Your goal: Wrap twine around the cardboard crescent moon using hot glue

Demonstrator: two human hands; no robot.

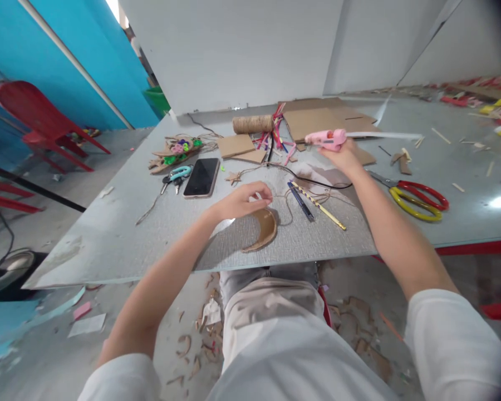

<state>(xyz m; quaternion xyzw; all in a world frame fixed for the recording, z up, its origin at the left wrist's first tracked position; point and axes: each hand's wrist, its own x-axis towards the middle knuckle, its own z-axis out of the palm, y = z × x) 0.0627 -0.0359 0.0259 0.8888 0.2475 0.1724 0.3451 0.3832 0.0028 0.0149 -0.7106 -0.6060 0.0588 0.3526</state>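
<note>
Here's the crescent (268,229) by the table's (112,223) near edge, likely for easy reach. Left hand (247,199) just beyond, fingers curled narrow, grip unclear. Farther out, right hand (343,157) clasps the pink glue gun (329,138), seemingly clear of those fingers.

The glue gun (337,138) was pink; the crescent (269,227) was brown; the twine spool (253,124) was tan. The scissors (401,185) had one red handle, one yellow; the pencil (318,206) was yellow, dark-patterned toward one end.
</note>
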